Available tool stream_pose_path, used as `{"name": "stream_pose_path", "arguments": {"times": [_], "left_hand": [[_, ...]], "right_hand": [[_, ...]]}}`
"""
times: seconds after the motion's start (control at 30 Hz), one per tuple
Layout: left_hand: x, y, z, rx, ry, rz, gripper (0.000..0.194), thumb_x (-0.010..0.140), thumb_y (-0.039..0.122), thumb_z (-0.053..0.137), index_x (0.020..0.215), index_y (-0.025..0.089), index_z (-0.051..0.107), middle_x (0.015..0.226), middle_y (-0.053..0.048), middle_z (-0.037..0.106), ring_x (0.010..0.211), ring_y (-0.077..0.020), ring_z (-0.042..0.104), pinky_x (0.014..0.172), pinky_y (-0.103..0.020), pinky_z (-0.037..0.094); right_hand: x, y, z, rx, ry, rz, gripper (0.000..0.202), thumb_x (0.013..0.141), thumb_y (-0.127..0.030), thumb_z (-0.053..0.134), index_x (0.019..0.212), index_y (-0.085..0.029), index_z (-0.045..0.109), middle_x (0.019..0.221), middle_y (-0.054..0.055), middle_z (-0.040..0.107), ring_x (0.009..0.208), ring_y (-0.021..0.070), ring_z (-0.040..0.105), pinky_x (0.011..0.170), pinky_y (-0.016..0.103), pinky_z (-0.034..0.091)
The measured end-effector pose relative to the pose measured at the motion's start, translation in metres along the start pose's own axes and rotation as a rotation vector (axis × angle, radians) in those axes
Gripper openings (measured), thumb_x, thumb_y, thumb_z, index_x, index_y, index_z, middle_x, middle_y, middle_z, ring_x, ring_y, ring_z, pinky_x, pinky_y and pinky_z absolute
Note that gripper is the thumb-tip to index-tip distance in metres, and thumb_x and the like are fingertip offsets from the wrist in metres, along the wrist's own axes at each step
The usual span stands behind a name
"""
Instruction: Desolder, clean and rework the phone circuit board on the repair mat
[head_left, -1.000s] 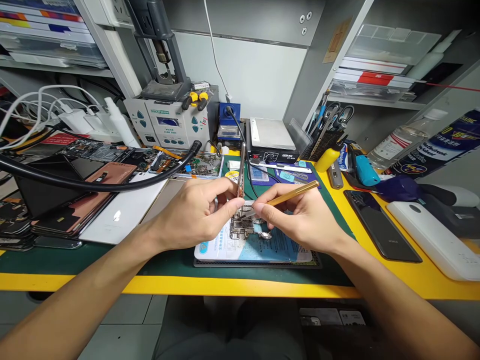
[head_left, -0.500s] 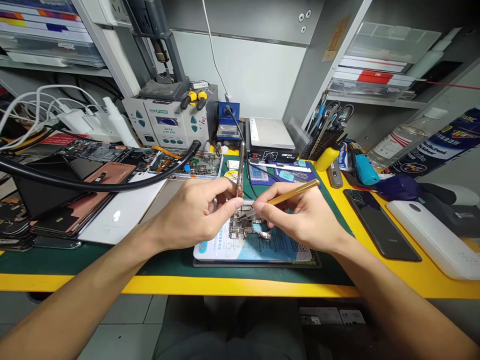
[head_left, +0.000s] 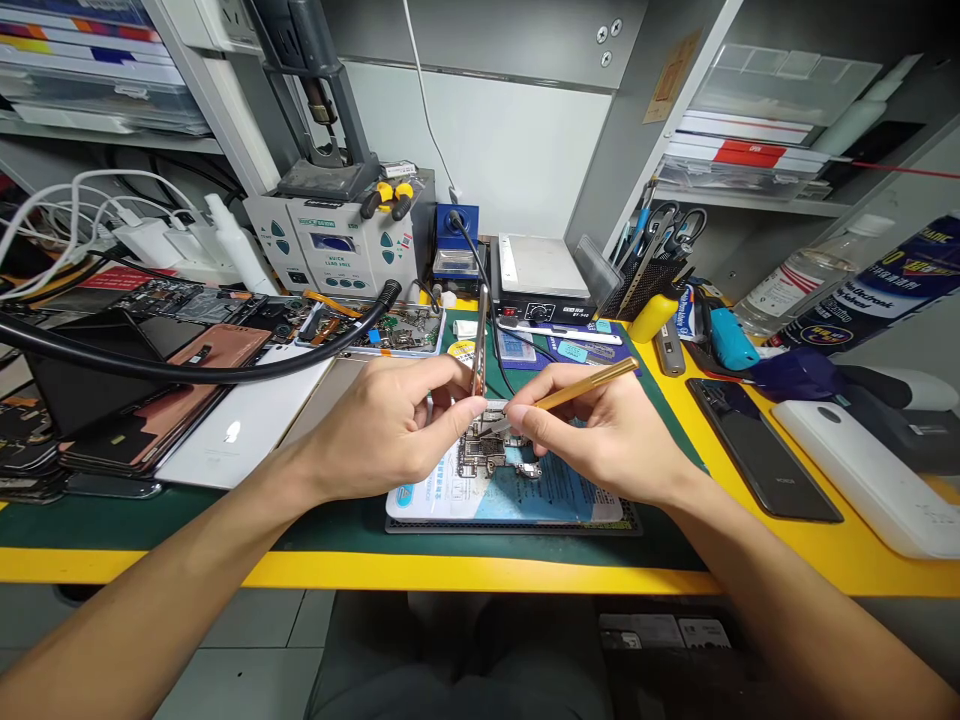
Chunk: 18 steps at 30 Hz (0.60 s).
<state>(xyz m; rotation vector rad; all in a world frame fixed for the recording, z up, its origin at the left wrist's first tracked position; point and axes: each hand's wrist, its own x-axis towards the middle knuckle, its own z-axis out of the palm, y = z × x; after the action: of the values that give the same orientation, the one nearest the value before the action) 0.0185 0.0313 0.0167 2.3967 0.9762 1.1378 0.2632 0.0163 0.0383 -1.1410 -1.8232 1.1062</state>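
Note:
My left hand (head_left: pixel 409 420) pinches a pair of metal tweezers (head_left: pixel 479 345) between thumb and fingers, their upper end rising behind the hand. My right hand (head_left: pixel 600 430) grips a gold-handled craft knife (head_left: pixel 589 384) like a pen. Its thin grey blade slants down and left over a phone circuit board (head_left: pixel 480 462), but I cannot tell whether the tip touches it. The board lies on a white and light-blue printed pad (head_left: pixel 442 500) between my hands. My fingers hide part of the board and the lower end of the tweezers.
A thick black hose (head_left: pixel 225 373) arches across the left side over stacked phone parts and a white tablet back (head_left: pixel 232 440). Behind stand a hot-air station (head_left: pixel 352 245) and a small heating unit (head_left: pixel 544 310). A black phone (head_left: pixel 761 450) and white device (head_left: pixel 862 475) lie right.
Almost nothing differs. The knife handle has shifted very slightly, and both hands keep their place over the board.

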Motion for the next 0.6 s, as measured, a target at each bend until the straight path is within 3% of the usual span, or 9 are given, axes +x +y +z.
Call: {"name": "stream_pose_path", "arguments": {"times": [0.27, 0.6], "left_hand": [[0.0013, 0.0053, -0.0022, -0.054, 0.031, -0.039, 0.020, 0.104, 0.032, 0.070, 0.090, 0.018, 0.075, 0.085, -0.002, 0.083, 0.069, -0.0132, 0.074, 0.059, -0.021, 0.054], [0.0028, 0.0075, -0.0055, -0.123, -0.017, -0.093, 0.019, 0.101, 0.032, 0.070, 0.088, 0.018, 0.076, 0.081, 0.000, 0.079, 0.067, -0.0118, 0.071, 0.060, -0.019, 0.055]], "right_hand": [[0.0005, -0.0001, 0.0002, 0.029, -0.008, -0.006, 0.012, 0.087, -0.029, 0.079, 0.082, -0.018, 0.077, 0.070, 0.003, 0.072, 0.059, 0.0170, 0.063, 0.053, 0.029, 0.048], [-0.0011, -0.0008, -0.0018, 0.101, -0.063, 0.045, 0.014, 0.085, -0.032, 0.084, 0.082, -0.021, 0.077, 0.071, 0.003, 0.073, 0.057, 0.0160, 0.061, 0.052, 0.029, 0.049]]}}
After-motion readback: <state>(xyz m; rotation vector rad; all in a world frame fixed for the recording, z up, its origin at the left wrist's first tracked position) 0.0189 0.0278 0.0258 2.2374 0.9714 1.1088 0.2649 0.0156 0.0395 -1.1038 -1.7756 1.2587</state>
